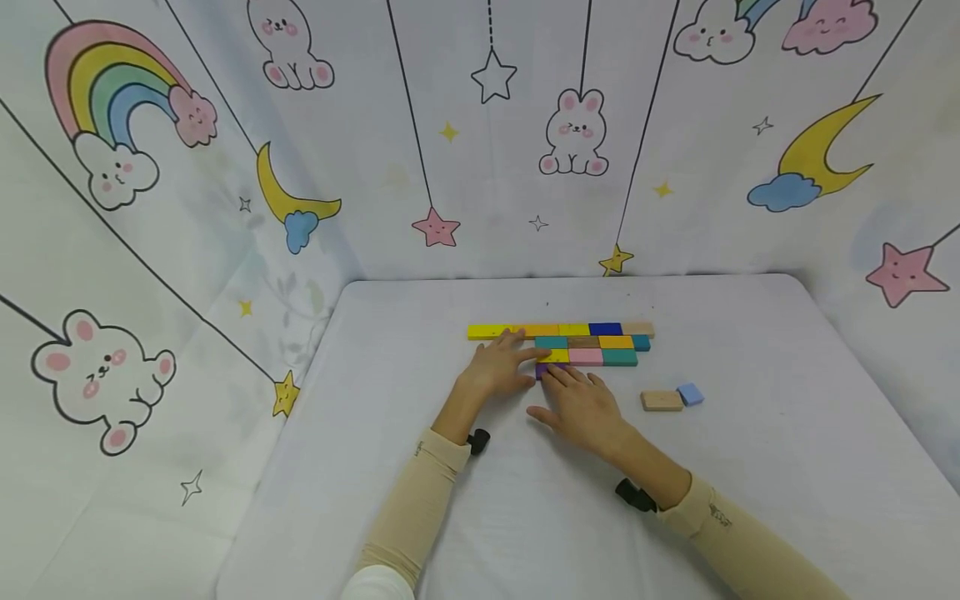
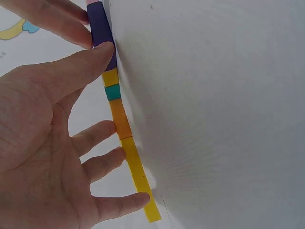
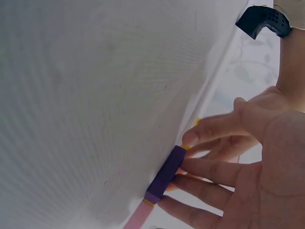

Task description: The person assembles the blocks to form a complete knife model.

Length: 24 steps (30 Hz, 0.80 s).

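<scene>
Flat coloured wooden blocks lie in rows on the white table, with a yellow block (image 1: 487, 332) at the left of the far row. My left hand (image 1: 498, 364) is spread over the left side. In the left wrist view its fingers reach along the blocks' edges and its thumb touches a purple block (image 2: 100, 21). My right hand (image 1: 585, 410) lies at the near side of the rows. In the right wrist view its straight fingers rest on the purple block (image 3: 167, 174), partly covering it in the head view. A pink block (image 1: 586, 357) lies just beyond.
A plain wooden block (image 1: 662, 401) and a light blue block (image 1: 690, 394) lie apart from the rows, to the right of my right hand. Patterned cloth (image 1: 495, 183) hangs behind the table (image 1: 405, 350) and along its sides.
</scene>
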Tool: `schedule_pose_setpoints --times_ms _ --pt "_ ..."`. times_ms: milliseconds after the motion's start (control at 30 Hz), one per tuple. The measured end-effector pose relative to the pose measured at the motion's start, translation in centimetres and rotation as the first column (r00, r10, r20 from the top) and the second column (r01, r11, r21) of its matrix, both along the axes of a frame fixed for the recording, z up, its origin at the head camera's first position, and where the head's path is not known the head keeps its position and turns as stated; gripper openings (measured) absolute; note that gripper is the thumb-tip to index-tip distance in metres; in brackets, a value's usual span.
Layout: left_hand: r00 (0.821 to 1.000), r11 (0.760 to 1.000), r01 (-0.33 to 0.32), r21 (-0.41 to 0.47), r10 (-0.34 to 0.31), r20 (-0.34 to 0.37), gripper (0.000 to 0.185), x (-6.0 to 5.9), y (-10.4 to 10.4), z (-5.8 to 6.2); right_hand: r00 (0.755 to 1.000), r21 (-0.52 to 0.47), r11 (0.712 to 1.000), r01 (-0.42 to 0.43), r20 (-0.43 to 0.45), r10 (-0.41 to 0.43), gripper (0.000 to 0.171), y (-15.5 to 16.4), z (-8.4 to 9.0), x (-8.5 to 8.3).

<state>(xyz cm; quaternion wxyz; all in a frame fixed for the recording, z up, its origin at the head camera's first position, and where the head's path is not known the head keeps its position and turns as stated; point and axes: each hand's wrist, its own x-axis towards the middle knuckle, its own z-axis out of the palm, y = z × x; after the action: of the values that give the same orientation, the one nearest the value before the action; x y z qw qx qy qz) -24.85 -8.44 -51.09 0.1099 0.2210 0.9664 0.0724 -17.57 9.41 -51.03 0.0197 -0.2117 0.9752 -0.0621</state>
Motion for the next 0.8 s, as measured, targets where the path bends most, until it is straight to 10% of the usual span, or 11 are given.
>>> schedule_pose_setpoints --times_ms 800 --pt "1.0 1.0 -0.008 -0.002 0.008 0.008 0.056 0.09 0.05 0.37 1.0 0.004 1.0 0.007 0.025 -0.007 0.084 0.37 0.34 -0.14"
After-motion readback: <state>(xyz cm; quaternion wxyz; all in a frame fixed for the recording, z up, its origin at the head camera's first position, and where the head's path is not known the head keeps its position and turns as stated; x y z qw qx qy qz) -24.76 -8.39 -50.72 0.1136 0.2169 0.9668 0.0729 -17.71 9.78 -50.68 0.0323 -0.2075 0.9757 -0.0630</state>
